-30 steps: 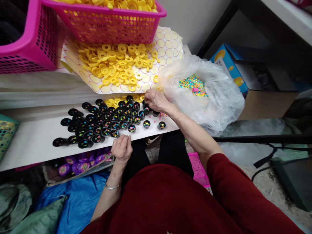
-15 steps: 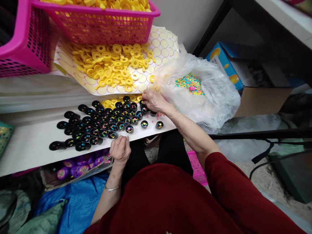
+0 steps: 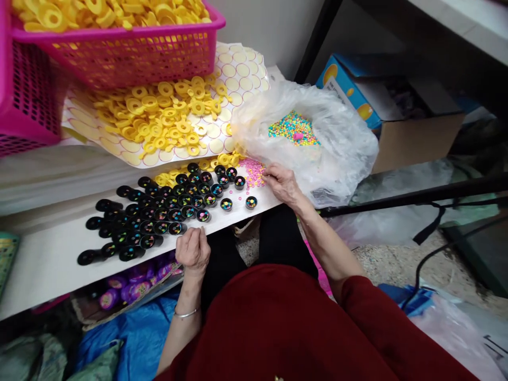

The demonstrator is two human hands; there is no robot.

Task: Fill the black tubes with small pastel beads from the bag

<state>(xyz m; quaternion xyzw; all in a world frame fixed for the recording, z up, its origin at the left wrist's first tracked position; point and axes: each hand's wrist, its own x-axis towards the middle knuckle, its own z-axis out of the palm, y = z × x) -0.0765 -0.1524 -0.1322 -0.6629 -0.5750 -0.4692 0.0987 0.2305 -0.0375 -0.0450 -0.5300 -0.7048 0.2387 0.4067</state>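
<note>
Several small black cups stand packed together on a white board; many hold coloured beads. My left hand rests curled at the board's near edge, just below the front row of cups. My right hand lies at the board's right end, fingers bent, beside a scatter of pink beads and against a clear plastic bag of mixed pastel beads. Whether either hand holds anything I cannot make out.
Yellow plastic rings are heaped on a sheet printed with circles behind the cups. A pink basket full of yellow rings stands at the back left. A blue cardboard box sits right of the bag. Purple items lie under the board.
My right hand has left the back rows of cups and moved right to the board's end by the bag, uncovering the pink beads. My left hand has stayed put. The view has shifted.
</note>
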